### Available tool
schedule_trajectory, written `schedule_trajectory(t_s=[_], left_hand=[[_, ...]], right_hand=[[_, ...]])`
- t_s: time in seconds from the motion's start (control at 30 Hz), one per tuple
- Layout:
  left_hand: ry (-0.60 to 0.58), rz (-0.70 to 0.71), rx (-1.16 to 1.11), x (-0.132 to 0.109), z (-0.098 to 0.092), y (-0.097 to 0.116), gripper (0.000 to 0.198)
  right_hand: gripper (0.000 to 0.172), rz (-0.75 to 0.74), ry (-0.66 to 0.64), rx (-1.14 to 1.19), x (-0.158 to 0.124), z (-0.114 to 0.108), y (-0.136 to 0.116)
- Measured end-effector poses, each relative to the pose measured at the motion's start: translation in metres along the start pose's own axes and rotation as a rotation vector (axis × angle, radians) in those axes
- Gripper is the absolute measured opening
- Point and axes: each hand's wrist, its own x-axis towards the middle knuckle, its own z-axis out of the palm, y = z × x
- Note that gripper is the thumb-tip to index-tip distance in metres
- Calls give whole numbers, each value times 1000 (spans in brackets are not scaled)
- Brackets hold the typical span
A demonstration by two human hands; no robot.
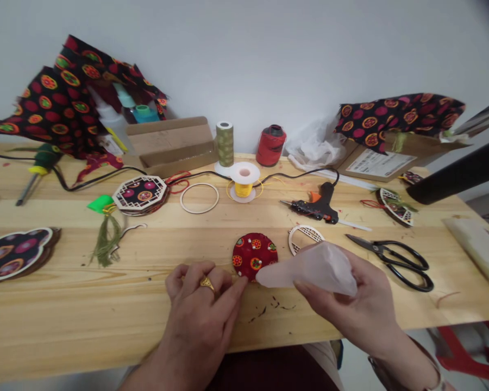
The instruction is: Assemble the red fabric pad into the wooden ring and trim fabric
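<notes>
A round disc covered in dark red patterned fabric lies flat on the wooden table, with several small whitish dots on it. My left hand, a gold ring on one finger, rests at its lower left with bent fingers, the fingertips holding its near edge. In my right hand is a translucent white squeeze bottle, tilted on its side. Its narrow tip points left and reaches the disc's lower right edge; whether it touches cannot be told. Just behind the bottle lies a round wooden lattice frame, partly hidden.
Black scissors lie at the right, a black glue gun behind. Further back stand a yellow thread spool, green thread and red thread. A wooden ring, octagonal ornament and screwdriver lie left.
</notes>
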Motion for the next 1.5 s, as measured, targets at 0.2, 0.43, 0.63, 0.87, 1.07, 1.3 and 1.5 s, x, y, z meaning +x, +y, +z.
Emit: schedule_trajectory(t_s=[0.2, 0.43, 0.63, 0.87, 1.07, 1.3, 1.5], left_hand=[[22, 12, 10, -1, 0, 0, 28], [-2, 42, 12, 1, -1, 1, 30], [-9, 34, 17, -1, -1, 1, 29], [2, 25, 4, 0, 0, 1, 29], [12, 24, -1, 0, 0, 0, 29], [15, 23, 2, -2, 2, -1, 30], [10, 24, -4, 0, 1, 0, 30]], right_hand=[[9, 17, 115, 13, 0, -4, 1], [12, -2, -12, 3, -2, 5, 2], [13, -20, -42, -11, 0, 3, 1], [9, -31, -8, -50, -1, -3, 0], [10, -72, 29, -60, -1, -8, 2], [13, -74, 70, -61, -4, -9, 4], [12, -63, -10, -25, -2, -3, 2]])
